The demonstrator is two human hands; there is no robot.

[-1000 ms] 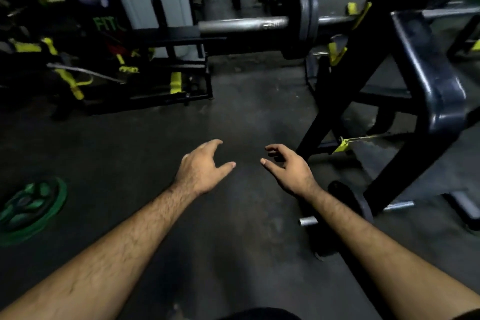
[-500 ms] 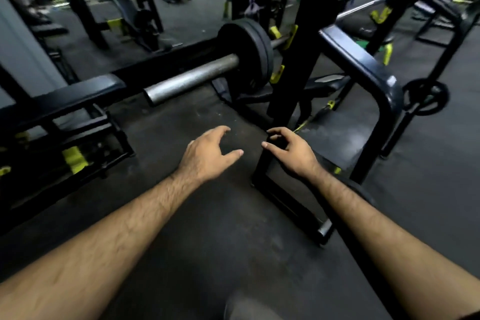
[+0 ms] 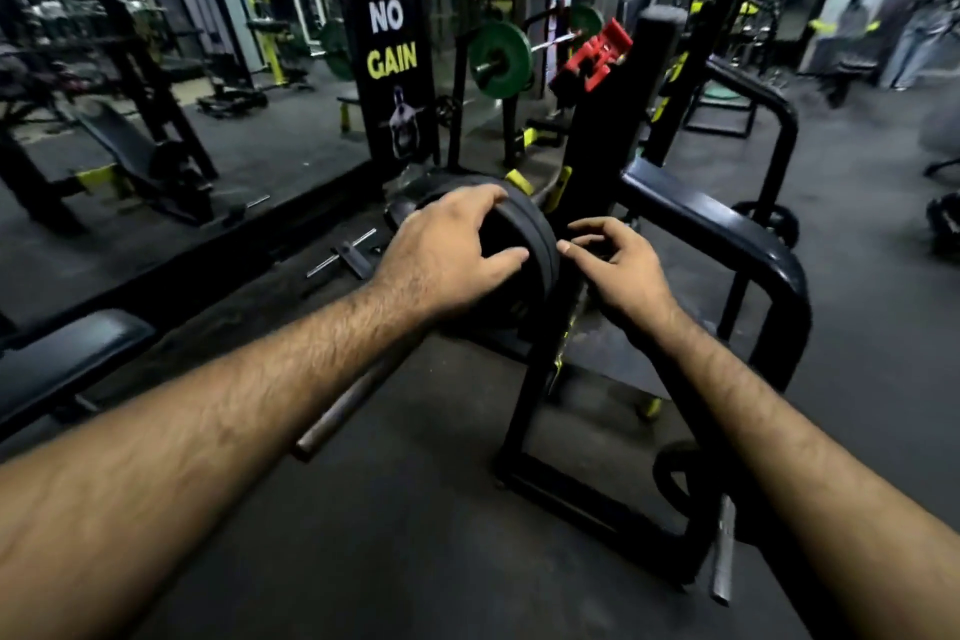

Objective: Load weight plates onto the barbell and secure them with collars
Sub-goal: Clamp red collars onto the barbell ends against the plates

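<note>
Black plates already sit on the barbell, whose bare sleeve runs back under the left forearm. The left hand curls over the plates' rim, grasping it; the right hand, just beside the rim, has loosely bent fingers holding nothing. No collar shows on the sleeve, so securing seems left; red collars sit on the rack beyond the right hand

A tall black banner reads "NO PAIN NO GAIN" in red, white and yellow letters. To its left, a black padded incline bench stands on dark rubber flooring. A black padded flat bench sits at near left.
</note>
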